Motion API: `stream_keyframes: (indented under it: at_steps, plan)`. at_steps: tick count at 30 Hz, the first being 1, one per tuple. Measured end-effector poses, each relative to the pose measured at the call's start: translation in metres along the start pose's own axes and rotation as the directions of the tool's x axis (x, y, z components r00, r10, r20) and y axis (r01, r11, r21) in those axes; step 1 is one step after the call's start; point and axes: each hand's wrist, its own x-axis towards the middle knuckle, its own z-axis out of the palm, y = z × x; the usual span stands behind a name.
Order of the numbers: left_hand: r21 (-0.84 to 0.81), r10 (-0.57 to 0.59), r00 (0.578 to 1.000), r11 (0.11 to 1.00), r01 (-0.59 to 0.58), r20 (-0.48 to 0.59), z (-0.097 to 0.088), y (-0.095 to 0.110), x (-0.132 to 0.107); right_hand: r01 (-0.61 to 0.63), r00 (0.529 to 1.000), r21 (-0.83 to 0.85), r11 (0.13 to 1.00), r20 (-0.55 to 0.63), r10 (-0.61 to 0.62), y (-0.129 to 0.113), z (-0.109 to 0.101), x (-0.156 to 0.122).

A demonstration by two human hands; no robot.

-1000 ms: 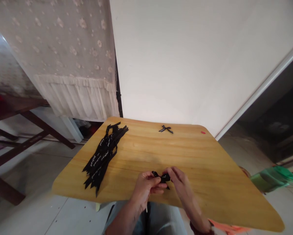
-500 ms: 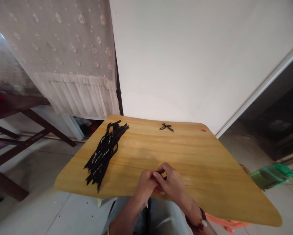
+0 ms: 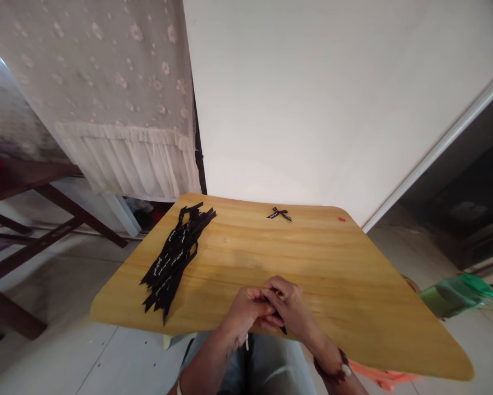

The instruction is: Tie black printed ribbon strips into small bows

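Observation:
Close together over the table's near edge, my left hand and my right hand both pinch a black ribbon. Most of it is hidden by my fingers; a dark end sticks out below the right hand. A pile of black ribbon strips with white lettering lies on the table's left side, several strips overlapping with notched ends. Toward the far edge rests a small tied bow of the same lettered black ribbon.
The wooden table has rounded corners and stands against a white wall panel. A small red object lies near its far right corner. A dark wooden stool is at left, a green container at right beyond the edge.
My fingers have shifted their hold on the ribbon, and an end of it now shows below my right hand. The pile and the bow have stayed in place.

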Motion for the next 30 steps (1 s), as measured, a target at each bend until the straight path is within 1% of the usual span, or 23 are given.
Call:
stream_keyframes:
  at_steps: [3,6,10,13,15,18,21,24,27,30]
  plan:
    - [-0.025,-0.014,1.000,1.000,0.014,0.009,-0.001,-0.001,0.002,-0.023,1.000,0.022,0.999,0.009,0.023,0.000,0.001,0.002]
    - [-0.085,-0.019,0.998,0.996,0.014,-0.055,-0.002,-0.002,0.003,-0.094,0.995,0.064,0.994,-0.034,0.096,0.002,0.002,0.006]
    - [-0.214,0.015,0.986,0.976,-0.051,-0.166,-0.005,-0.001,0.005,-0.169,0.968,0.246,0.954,-0.142,0.208,0.007,-0.003,0.007]
    - [-0.245,0.028,0.971,0.965,-0.088,-0.237,-0.007,0.002,0.006,-0.250,0.939,0.377,0.892,-0.132,0.319,0.010,-0.006,0.003]
    - [-0.255,0.030,0.965,0.962,-0.099,-0.262,-0.007,0.004,0.007,-0.283,0.931,0.410,0.867,-0.100,0.351,0.011,-0.006,0.000]
    - [-0.242,0.044,0.960,0.964,-0.114,-0.275,-0.005,0.004,0.007,-0.240,0.945,0.382,0.892,-0.120,0.305,0.009,-0.004,-0.002]
    - [-0.215,0.063,0.966,0.969,-0.119,-0.253,-0.004,0.002,0.008,-0.185,0.960,0.279,0.942,-0.153,0.233,0.008,0.000,-0.002]
    - [-0.225,0.069,0.970,0.967,-0.123,-0.234,-0.004,0.000,0.008,-0.163,0.967,0.212,0.964,-0.159,0.198,0.010,0.002,-0.002]
    - [-0.240,0.066,0.963,0.962,-0.131,-0.261,-0.004,0.001,0.009,-0.156,0.968,0.228,0.961,-0.159,0.195,0.012,0.004,-0.002]
    - [-0.224,0.069,0.952,0.964,-0.141,-0.299,-0.002,0.002,0.009,-0.163,0.961,0.295,0.941,-0.168,0.219,0.010,0.005,-0.002]
